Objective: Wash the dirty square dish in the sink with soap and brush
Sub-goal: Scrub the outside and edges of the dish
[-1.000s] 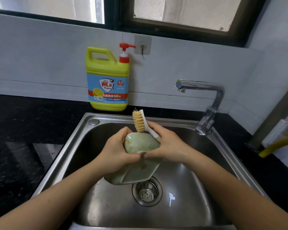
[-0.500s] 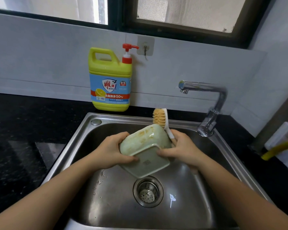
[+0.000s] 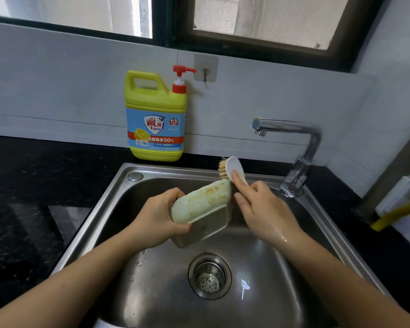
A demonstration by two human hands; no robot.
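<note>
Currently: square dish (image 3: 201, 204) is held in the air above the sink (image 3: 100, 209) basin, over the area behind the drain strainer (image 3: 209, 275). It is tilted, with the underside turned toward the camera. The pale green outer wall shows yellow-orange residue.

Left hand (image 3: 160, 217): grips the dish by its left edge, thumb across the underside, remaining fingers wrapped behind and out of sight.

Right hand (image 3: 258, 207): holds the brush (image 3: 231, 170) to the right of the dish. The index finger lies straight along the white back of the brush head; the other fingers curl around the handle, which is mostly hidden. The skin is wet and glossy at the wrist.

Brush bristles face left, at the dish's upper right corner. Actual contact cannot be confirmed.

Surroundings: yellow soap bottle (image 3: 155, 117) with red pump stands on the black counter (image 3: 21, 185) behind the sink, against the wall. Faucet (image 3: 301, 147) is mounted at the back right, spout pointing left. A small white smear lies on the basin floor right of the strainer.
</note>
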